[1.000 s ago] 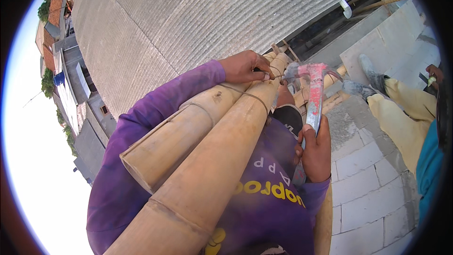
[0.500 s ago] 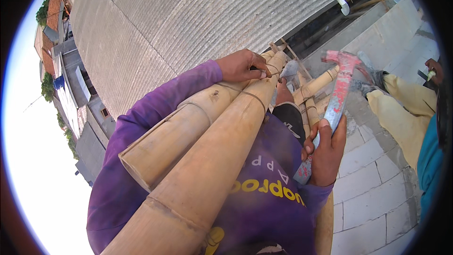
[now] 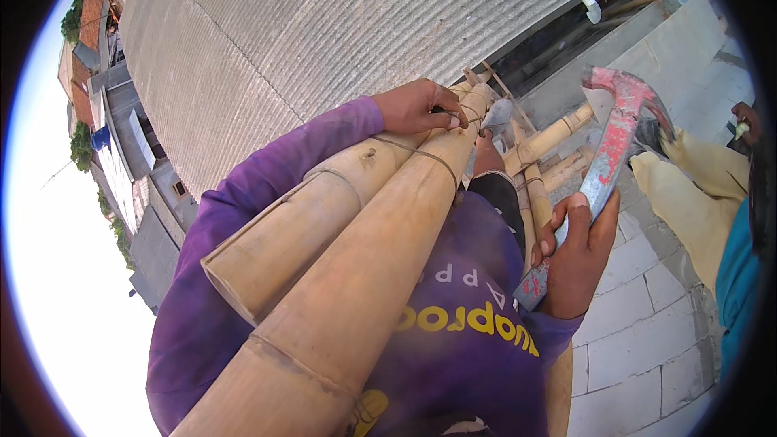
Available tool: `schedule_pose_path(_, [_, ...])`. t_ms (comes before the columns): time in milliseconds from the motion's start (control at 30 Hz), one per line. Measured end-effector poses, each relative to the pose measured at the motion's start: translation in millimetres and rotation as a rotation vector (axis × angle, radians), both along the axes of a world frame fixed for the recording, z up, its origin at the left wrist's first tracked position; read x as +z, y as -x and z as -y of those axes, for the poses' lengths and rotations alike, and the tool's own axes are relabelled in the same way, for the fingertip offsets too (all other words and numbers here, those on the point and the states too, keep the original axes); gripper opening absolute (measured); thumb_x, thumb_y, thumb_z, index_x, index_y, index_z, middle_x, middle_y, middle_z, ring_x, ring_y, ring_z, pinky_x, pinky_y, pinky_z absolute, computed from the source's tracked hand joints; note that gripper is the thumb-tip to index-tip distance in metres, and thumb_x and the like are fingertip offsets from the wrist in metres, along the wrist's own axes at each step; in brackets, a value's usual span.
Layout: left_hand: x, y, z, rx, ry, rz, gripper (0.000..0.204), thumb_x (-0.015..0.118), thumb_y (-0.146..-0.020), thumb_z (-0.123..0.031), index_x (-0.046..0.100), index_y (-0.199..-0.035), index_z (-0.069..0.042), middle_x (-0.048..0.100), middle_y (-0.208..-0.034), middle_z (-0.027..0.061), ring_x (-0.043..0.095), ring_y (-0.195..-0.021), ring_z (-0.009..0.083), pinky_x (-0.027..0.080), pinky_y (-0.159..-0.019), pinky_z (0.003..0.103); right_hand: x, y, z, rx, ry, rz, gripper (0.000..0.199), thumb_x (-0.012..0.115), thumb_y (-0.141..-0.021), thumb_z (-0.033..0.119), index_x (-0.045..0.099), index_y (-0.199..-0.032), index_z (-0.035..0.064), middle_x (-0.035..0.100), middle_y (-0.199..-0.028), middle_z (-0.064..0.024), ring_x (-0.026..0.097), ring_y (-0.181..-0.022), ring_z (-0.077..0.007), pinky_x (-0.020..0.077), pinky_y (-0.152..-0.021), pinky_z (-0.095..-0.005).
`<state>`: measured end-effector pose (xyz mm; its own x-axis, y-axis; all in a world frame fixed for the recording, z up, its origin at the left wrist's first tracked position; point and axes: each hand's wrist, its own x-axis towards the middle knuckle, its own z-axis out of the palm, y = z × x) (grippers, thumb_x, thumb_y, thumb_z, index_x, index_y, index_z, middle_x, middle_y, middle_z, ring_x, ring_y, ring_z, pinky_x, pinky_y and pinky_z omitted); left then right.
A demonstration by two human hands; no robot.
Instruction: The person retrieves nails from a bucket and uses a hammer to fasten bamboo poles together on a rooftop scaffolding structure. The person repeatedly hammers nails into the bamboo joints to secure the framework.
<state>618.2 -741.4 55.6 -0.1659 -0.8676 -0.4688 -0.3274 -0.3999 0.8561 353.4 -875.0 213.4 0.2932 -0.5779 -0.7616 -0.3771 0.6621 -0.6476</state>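
Observation:
My right hand (image 3: 579,255) grips a claw hammer (image 3: 611,154) by its handle. The hammer has worn red paint over grey metal, and its head is raised above the blocks on the right. My left hand (image 3: 421,107) rests over the far end of two bamboo poles, its thumb and fingers pinched together beside a cord tie. What they hold is too small to make out. The longer bamboo pole (image 3: 348,291) runs from the lower edge up past my chest. Left of it lies a shorter bamboo pole (image 3: 299,231) with an open cut end. A thin cord (image 3: 429,158) crosses both poles.
A grey corrugated roof (image 3: 340,24) spreads beyond the poles. Lashed bamboo crosspieces (image 3: 550,142) stand below the hammer. On the right is pale blockwork (image 3: 623,364). Another person in cream trousers (image 3: 680,202) is close by at the right edge. Houses and open sky lie far left.
My right hand has moved the hammer a little right and up, away from the poles. My left hand stays pinched at almost the same spot.

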Motion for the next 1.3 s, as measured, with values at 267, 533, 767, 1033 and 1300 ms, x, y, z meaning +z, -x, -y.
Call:
schedule_pose_path(267, [-2.2, -3.1, 0.7, 0.008, -0.034, 0.027, 0.026, 0.065, -0.096, -0.018, 0.076, -0.113, -0.001, 0.074, -0.108, 0.0158, 0.069, -0.102, 0.0303, 0.053, -0.093, 0.041, -23.4, 3.7, -17.5, 0.412, -0.266, -0.197, 0.018, 0.046, -0.104, 0.014, 0.042, -0.118, 0.0033, 0.050, -0.078, -0.0048, 0.047, -0.048, -0.0102, 0.0423, -0.042, -0.0255])
schedule_pose_path(533, [-6.5, 5.7, 2.1, 0.063, 0.014, -0.056, 0.031, 0.063, -0.098, -0.019, 0.073, -0.123, -0.003, 0.071, -0.112, 0.0161, 0.066, -0.109, 0.0324, 0.050, -0.099, 0.043, 19.1, -16.9, 40.3, 0.170, 0.210, -0.078, 0.017, 0.045, -0.105, 0.016, 0.048, -0.116, 0.0035, 0.048, -0.078, -0.0030, 0.045, -0.050, -0.0061, 0.0384, -0.042, -0.0228])
schedule_pose_path(767, [4.0, -5.8, -3.0, 0.135, -0.107, 0.090, 0.038, 0.061, -0.099, -0.018, 0.069, -0.134, -0.005, 0.067, -0.115, 0.0162, 0.065, -0.108, 0.0308, 0.050, -0.102, 0.043, 3.7, -77.3, 109.1, 0.705, 0.745, -0.009, 0.027, 0.053, -0.102, 0.014, 0.051, -0.126, 0.0018, 0.062, -0.078, -0.0181, 0.062, -0.064, -0.0322, 0.0472, -0.059, -0.0412])
schedule_pose_path(1033, [-8.1, -2.9, -19.4, 0.173, -0.091, -0.134, 0.035, 0.064, -0.094, -0.011, 0.073, -0.127, -0.004, 0.069, -0.115, 0.0145, 0.065, -0.107, 0.0253, 0.051, -0.099, 0.038, -13.5, -61.5, 94.0, 1.254, 0.622, -0.005, 0.065, 0.055, -0.097, 0.001, 0.035, -0.158, 0.0078, 0.067, -0.092, -0.0296, 0.065, -0.085, -0.0505, 0.0483, -0.075, -0.0532])
schedule_pose_path(1300, [-3.3, -4.2, -8.7, 0.021, 0.029, -0.154, 0.038, 0.061, -0.095, -0.006, 0.071, -0.131, -0.007, 0.064, -0.109, 0.0130, 0.061, -0.105, 0.0278, 0.049, -0.097, 0.040, -20.6, -11.8, 81.8, 0.564, -0.007, -0.023, 0.031, 0.051, -0.102, 0.011, 0.042, -0.131, 0.0053, 0.055, -0.090, -0.0081, 0.057, -0.062, -0.0162, 0.0492, -0.052, -0.0311])
